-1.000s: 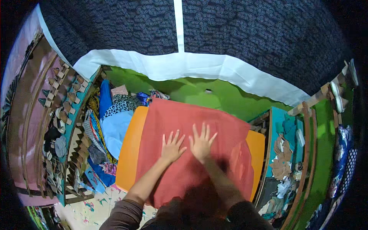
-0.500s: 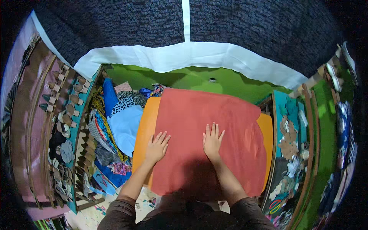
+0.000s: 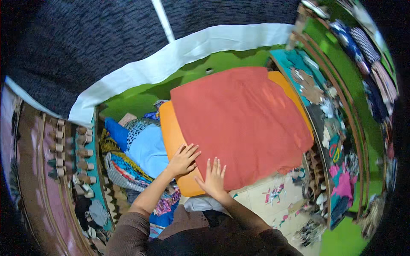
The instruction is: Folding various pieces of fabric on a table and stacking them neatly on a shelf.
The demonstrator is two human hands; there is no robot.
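Pressing flat, fingers spread: left hand and right hand on red cloth covering orange bench.

I see a matt, smooth rust-red cloth lying on a smooth orange padded surface. To the left lies a heap of soft printed fabrics. Near right, the floor is glossy pale tile. Far off, the wall is matt green.
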